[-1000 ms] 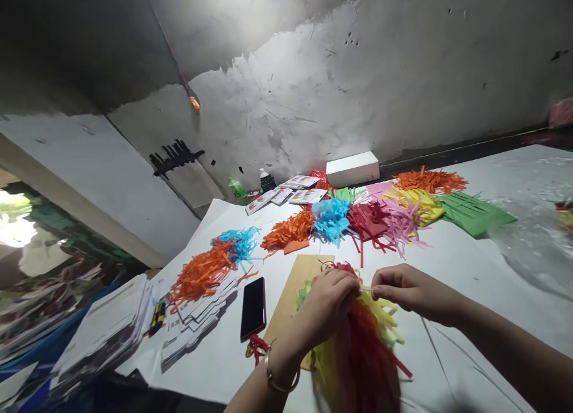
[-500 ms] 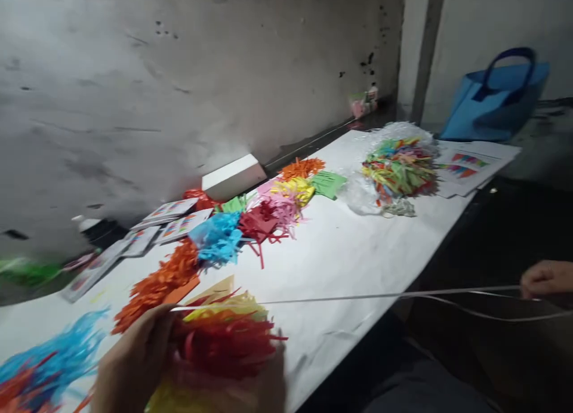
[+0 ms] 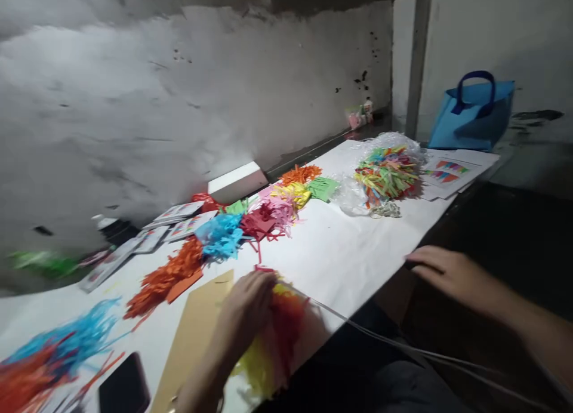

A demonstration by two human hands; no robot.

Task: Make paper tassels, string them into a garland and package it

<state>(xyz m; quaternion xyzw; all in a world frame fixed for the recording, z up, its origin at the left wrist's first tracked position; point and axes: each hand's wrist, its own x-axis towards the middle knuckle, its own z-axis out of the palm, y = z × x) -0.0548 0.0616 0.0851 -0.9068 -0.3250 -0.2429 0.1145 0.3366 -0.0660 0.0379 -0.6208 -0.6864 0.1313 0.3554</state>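
My left hand (image 3: pixel 248 299) is closed over the top of a bunch of fringed crepe paper (image 3: pixel 286 323) in red, orange and yellow, which hangs toward the table's near edge. From beside that hand a thin white string (image 3: pixel 371 332) runs slack past the edge to the lower right. Out over the dark area beyond the edge is my right hand (image 3: pixel 452 276), its fingers pressed together. Something small and dark shows at its fingertips, too unclear to name. A tan cardboard sheet (image 3: pixel 197 323) lies under my left forearm.
Fringed bunches in blue (image 3: pixel 221 237), orange (image 3: pixel 170 276) and other colours line the white tabletop (image 3: pixel 340 240). A phone (image 3: pixel 124 386) lies near left. Farther back are printed sheets (image 3: pixel 452 168), a multicoloured pile (image 3: pixel 387 174), a white box (image 3: pixel 237 183) and a blue bag (image 3: pixel 474 114).
My left hand has moved right and up with the fringed paper. The string, taut before, has dropped slack. My right hand has come left, away from the string, and the phone shows now.
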